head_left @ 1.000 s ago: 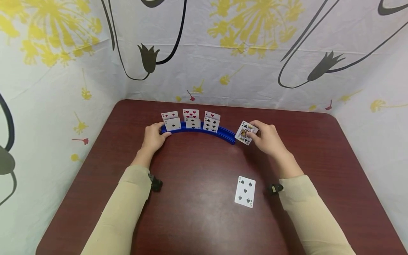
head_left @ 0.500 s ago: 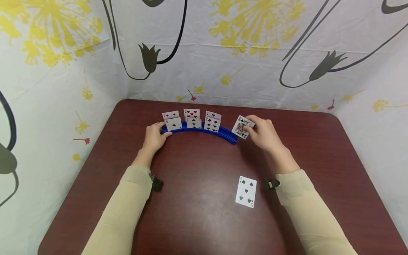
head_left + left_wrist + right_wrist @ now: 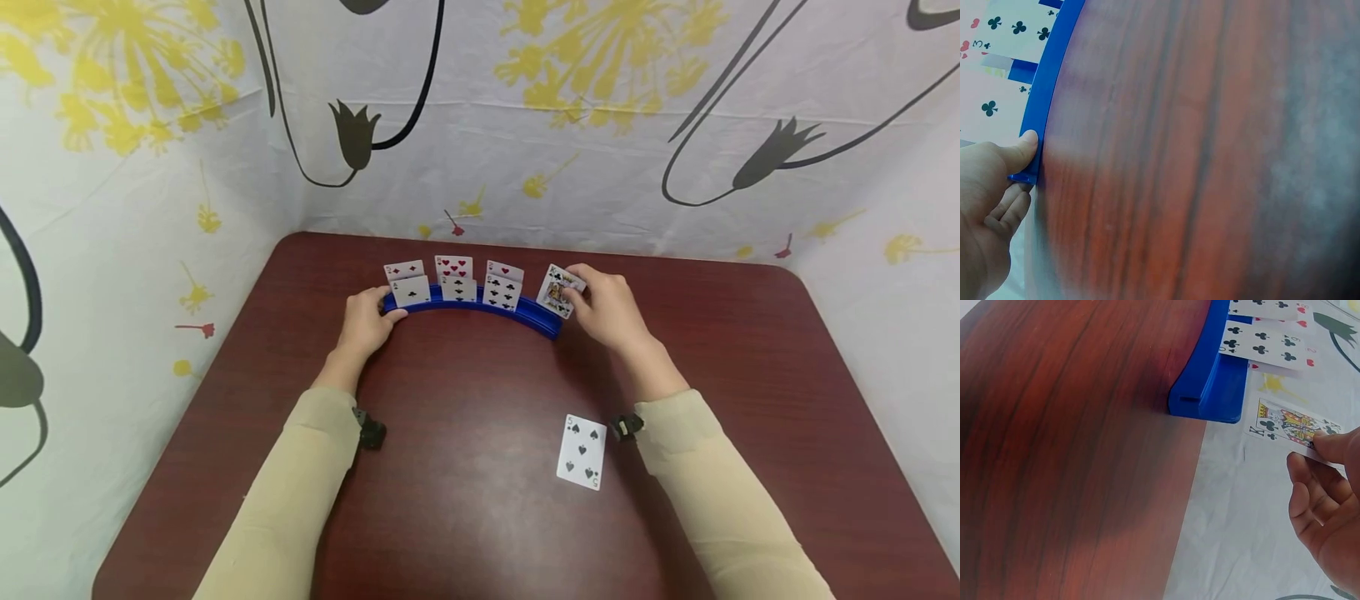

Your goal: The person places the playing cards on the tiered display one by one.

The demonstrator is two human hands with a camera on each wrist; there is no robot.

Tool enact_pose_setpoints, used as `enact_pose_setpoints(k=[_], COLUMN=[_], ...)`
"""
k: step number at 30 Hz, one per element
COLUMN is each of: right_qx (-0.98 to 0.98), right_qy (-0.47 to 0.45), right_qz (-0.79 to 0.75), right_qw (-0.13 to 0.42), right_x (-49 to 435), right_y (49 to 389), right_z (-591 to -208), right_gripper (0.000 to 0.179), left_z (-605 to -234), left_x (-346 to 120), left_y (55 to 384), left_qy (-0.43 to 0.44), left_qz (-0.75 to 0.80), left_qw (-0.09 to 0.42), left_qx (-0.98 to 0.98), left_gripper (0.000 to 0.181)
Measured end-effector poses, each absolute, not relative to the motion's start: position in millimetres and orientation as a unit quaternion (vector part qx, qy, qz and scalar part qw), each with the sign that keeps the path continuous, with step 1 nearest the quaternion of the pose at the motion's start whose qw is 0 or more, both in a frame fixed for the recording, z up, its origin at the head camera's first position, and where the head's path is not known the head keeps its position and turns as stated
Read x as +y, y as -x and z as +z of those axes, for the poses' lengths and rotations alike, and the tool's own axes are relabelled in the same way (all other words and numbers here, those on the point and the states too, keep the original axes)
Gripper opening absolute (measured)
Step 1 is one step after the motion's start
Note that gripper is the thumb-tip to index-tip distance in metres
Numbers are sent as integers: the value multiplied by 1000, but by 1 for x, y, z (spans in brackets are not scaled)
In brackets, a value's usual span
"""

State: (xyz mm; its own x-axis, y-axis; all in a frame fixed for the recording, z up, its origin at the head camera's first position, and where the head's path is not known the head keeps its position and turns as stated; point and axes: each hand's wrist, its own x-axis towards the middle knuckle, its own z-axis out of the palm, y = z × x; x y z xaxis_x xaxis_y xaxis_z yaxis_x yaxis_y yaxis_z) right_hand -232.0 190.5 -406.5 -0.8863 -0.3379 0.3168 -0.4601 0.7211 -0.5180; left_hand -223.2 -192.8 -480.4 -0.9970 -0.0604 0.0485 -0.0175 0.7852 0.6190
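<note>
My left hand [image 3: 365,323] grips the left end of a curved blue card holder [image 3: 538,317], its thumb on the front edge. Between right thumb and fingers my right hand [image 3: 613,315] pinches a king of clubs [image 3: 553,288], tilted, above the holder's right end. In the right wrist view the king of clubs [image 3: 1285,420] appears apart from the holder. Club cards stand in the front row: an ace [image 3: 411,292], a three [image 3: 1018,27] and a six [image 3: 501,293]. Behind them rise a diamond card [image 3: 405,268] and two heart cards [image 3: 453,265], partly hidden.
A five of spades [image 3: 582,452] lies face up on the dark red-brown table [image 3: 465,517], nearer me and right of centre. Patterned white cloth [image 3: 480,150] hangs behind the table's far edge and at both sides. Each wrist wears a small black camera.
My right hand has moved left and slightly away from me, carrying the king of clubs from beside the holder's right end to above it. The left hand keeps its grip.
</note>
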Motion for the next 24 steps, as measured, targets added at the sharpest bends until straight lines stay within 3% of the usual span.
enact_pose_setpoints(k=[14,24], right_qx=[-926,-945], right_qy=[-223,-221], right_qz=[288,236], right_qw=[98,42], right_x=[179,174], right_y=[237,236], right_z=[-410,-417], right_gripper=[27,28], left_z=[-480,-481], left_x=[-193,-193], left_y=[223,224], left_qy=[-21,-20], left_qz=[-335,-335], left_qw=[38,36], left_qx=[-941,-941], left_gripper=[55,55])
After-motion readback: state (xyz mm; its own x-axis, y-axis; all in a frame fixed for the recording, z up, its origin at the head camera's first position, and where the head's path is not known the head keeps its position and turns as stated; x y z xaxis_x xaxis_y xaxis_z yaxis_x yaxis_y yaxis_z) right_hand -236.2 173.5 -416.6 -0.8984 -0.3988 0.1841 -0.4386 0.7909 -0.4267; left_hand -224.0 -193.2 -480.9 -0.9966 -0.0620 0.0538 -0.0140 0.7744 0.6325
